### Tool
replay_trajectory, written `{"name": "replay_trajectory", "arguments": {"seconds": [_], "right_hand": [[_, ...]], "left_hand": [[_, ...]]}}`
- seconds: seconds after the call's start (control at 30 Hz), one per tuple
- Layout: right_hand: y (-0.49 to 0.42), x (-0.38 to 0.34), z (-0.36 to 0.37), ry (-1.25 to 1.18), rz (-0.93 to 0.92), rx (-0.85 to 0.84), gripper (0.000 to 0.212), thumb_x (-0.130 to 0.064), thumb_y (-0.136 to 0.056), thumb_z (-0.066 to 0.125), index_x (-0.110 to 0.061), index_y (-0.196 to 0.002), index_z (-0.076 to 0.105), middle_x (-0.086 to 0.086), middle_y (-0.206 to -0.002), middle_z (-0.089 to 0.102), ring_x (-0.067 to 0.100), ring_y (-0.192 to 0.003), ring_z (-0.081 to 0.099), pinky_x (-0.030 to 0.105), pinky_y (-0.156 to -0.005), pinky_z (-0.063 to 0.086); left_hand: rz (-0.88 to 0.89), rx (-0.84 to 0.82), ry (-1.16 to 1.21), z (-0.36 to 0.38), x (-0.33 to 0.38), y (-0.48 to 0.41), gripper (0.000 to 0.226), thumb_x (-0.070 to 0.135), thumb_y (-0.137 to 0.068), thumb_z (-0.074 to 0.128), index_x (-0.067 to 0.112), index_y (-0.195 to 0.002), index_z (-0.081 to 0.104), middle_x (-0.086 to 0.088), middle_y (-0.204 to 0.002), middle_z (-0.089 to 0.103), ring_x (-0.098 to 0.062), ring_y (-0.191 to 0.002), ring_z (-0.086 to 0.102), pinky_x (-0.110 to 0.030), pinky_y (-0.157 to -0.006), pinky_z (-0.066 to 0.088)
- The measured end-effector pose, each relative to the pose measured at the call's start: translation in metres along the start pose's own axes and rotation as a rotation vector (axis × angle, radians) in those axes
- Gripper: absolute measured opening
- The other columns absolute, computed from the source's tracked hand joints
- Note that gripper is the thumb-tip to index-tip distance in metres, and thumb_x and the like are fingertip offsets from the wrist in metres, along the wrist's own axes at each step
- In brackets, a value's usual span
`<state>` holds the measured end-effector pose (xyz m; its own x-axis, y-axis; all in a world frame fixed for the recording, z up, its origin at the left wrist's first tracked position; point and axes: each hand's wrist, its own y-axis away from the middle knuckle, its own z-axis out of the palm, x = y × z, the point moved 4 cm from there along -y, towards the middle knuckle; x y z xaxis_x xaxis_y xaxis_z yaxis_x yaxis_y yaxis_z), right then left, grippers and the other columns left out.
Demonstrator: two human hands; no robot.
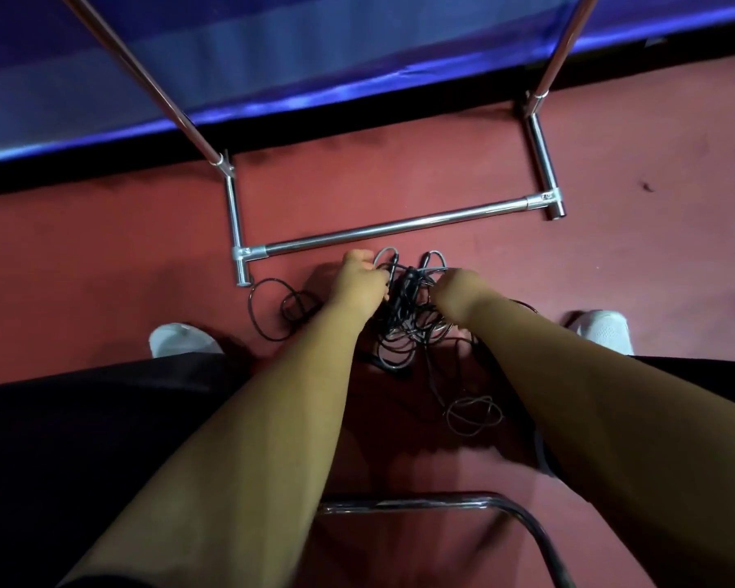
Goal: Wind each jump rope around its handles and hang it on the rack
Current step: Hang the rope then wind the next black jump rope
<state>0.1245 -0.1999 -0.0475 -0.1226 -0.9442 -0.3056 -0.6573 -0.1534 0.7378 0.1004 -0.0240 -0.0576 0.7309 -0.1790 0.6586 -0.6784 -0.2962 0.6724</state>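
A tangled pile of black and grey jump ropes [404, 328] lies on the red floor between my feet, with dark handles [404, 286] sticking up in the middle. My left hand [359, 280] reaches into the pile's left side, its fingers curled around cords near the handles. Over on the right side, my right hand [459, 292] has its fingers curled into the ropes. What exactly each hand holds is hidden by the hands themselves. The chrome rack [395, 226] stands just beyond the pile, its bottom bar running left to right and its uprights rising toward me.
Loose rope loops [272, 309] trail left, and another loop [474, 413] lies near my right forearm. My white shoes [179, 339] [607, 328] flank the pile. A chrome chair frame [442, 502] sits below me. A blue wall panel [272, 78] runs behind the rack.
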Motion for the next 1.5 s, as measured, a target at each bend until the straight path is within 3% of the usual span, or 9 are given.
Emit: {"name": "replay_trajectory", "arguments": {"seconds": [0.23,0.37,0.47,0.57,0.77,0.9,1.0,1.3,1.5], "right_hand": [[0.050,-0.038,-0.069,-0.265,-0.180,0.182,0.069,-0.008,-0.089,0.060,-0.037,-0.152,0.056,0.018,-0.141,0.054,0.037,-0.116,0.064,0.031,-0.096,0.050],[0.102,-0.058,-0.104,-0.452,-0.252,0.124,0.042,0.007,-0.092,0.060,-0.021,-0.120,0.073,-0.004,-0.099,0.070,0.015,-0.088,0.062,0.009,-0.065,0.047],[0.143,-0.071,-0.131,-0.524,-0.333,0.145,0.026,0.008,-0.094,0.062,-0.008,-0.112,0.074,0.002,-0.099,0.070,0.013,-0.087,0.062,0.004,-0.069,0.046],[0.190,-0.091,-0.159,-0.629,-0.457,0.152,0.028,0.012,-0.092,0.064,-0.008,-0.110,0.072,0.006,-0.104,0.073,0.017,-0.096,0.068,0.019,-0.082,0.053],[0.293,-0.128,-0.198,-0.734,-0.636,0.263,0.024,-0.008,-0.094,0.078,-0.017,-0.116,0.075,0.012,-0.103,0.079,0.005,-0.080,0.069,0.012,-0.068,0.049],[0.336,-0.140,-0.209,-0.706,-0.633,0.332,0.016,-0.031,-0.095,0.080,-0.019,-0.107,0.081,0.001,-0.099,0.081,0.013,-0.084,0.071,0.034,-0.090,0.058],[0.362,-0.140,-0.212,-0.537,-0.623,0.380,0.023,-0.045,-0.097,0.075,-0.024,-0.099,0.083,-0.010,-0.096,0.082,0.010,-0.088,0.074,0.032,-0.090,0.055],[0.400,-0.132,-0.211,-0.627,-0.718,0.109,0.053,-0.058,-0.097,0.070,-0.006,-0.103,0.074,0.009,-0.101,0.077,0.024,-0.097,0.073,0.044,-0.103,0.053],[0.394,-0.126,-0.214,-0.536,-0.635,0.431,0.030,-0.044,-0.109,0.058,-0.026,-0.108,0.081,0.003,-0.096,0.081,0.019,-0.082,0.076,0.048,-0.095,0.062]], "left_hand": [[0.362,-0.159,0.008,-0.039,0.113,0.068,0.019,-0.001,-0.100,0.063,0.007,-0.115,0.072,-0.012,-0.102,0.076,0.008,-0.053,0.057,-0.013,-0.055,0.044],[0.554,-0.172,0.036,-0.067,0.182,0.134,0.016,0.001,-0.101,0.063,0.008,-0.112,0.072,-0.013,-0.102,0.078,0.009,-0.056,0.058,-0.006,-0.056,0.041],[0.686,-0.138,0.025,-0.090,0.225,0.188,0.017,0.002,-0.101,0.064,0.004,-0.115,0.073,-0.016,-0.103,0.079,0.009,-0.061,0.060,-0.007,-0.058,0.041],[0.810,-0.109,0.033,-0.111,0.262,0.244,0.017,0.004,-0.101,0.064,0.006,-0.115,0.073,-0.014,-0.101,0.079,0.008,-0.061,0.059,-0.010,-0.060,0.043],[0.992,-0.065,0.099,-0.148,0.326,0.343,0.014,0.012,-0.101,0.065,0.022,-0.108,0.073,0.000,-0.095,0.081,-0.004,-0.065,0.056,-0.027,-0.067,0.048],[1.093,-0.071,0.269,-0.173,0.357,0.406,0.013,0.009,-0.104,0.063,0.016,-0.111,0.071,0.002,-0.091,0.080,-0.008,-0.064,0.054,-0.025,-0.063,0.049],[1.155,-0.037,0.390,-0.196,0.371,0.438,0.012,0.009,-0.105,0.061,0.016,-0.111,0.070,-0.001,-0.095,0.079,-0.008,-0.060,0.049,-0.023,-0.058,0.045],[1.107,-0.018,0.396,-0.236,0.357,0.453,0.017,0.015,-0.109,0.056,0.017,-0.120,0.069,-0.006,-0.100,0.073,-0.007,-0.048,0.031,-0.023,-0.045,0.028],[1.060,0.074,0.307,-0.250,0.338,0.437,0.017,0.013,-0.107,0.059,0.018,-0.116,0.072,-0.003,-0.095,0.076,-0.007,-0.048,0.032,-0.022,-0.045,0.027]]}}
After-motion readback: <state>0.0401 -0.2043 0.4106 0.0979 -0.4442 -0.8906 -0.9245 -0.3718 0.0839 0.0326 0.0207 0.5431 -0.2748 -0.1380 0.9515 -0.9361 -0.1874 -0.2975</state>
